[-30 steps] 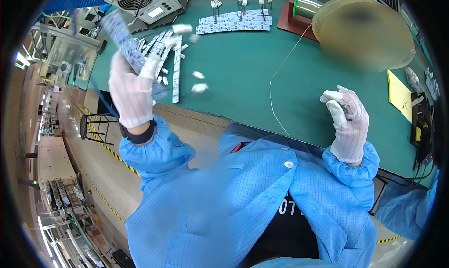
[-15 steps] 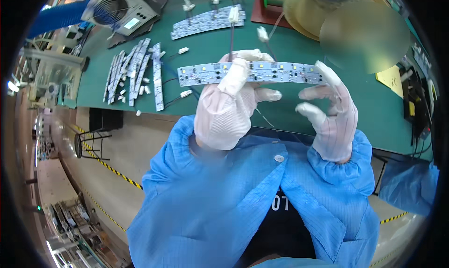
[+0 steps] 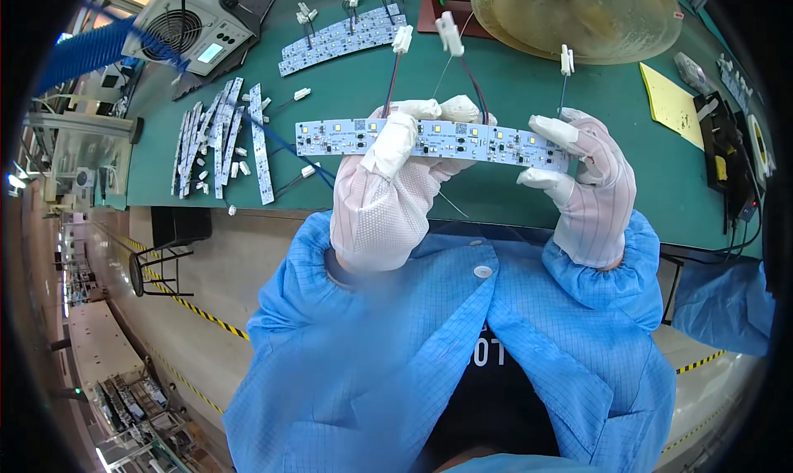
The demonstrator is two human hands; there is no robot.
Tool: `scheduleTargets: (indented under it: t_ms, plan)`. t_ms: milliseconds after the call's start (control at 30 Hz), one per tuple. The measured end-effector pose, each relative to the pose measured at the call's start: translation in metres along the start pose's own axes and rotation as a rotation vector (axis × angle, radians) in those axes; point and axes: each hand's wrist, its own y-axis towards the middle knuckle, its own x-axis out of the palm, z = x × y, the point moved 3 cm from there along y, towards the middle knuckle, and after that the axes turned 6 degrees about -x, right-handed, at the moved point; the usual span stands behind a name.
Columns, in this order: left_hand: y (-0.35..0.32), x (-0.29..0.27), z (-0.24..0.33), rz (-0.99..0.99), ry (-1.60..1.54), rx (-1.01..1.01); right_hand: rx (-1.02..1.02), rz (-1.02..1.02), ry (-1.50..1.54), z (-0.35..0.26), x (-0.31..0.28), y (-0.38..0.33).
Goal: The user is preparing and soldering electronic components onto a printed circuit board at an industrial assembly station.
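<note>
- Green surface (image 3: 355, 80), bearing a row of wired circuit boards (image 3: 343, 42)
- Left of that row: loose strip boards (image 3: 224, 130), small white connectors (image 3: 244, 168)
- Right of that row: red spool stand (image 3: 429, 19), then yellow sheet (image 3: 671, 107) farther out

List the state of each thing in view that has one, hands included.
Left hand, closed on the held light strip
Right hand, fingers bent at that strip's right end; grip unclear
Held light strip, raised above the bench
White connectors, wired, sticking up beyond the held strip
Left-side strips, loosely bunched
Back strips, laid close together
Box display, lit
Yellow sheet, lying on the bench
</note>
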Motion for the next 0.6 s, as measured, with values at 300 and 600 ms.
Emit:
scheduleTargets:
  t_ms: [300, 600]
  plan:
    - [0.005, -0.003, -0.001, -0.063, -0.115, -0.041, 0.015, 0.044, 0.051, 0.0, 0.007, 0.002]
    - [0.006, -0.019, 0.003, -0.134, 0.041, 0.057, 0.148, -0.042, 0.187, 0.007, 0.001, 0.0]
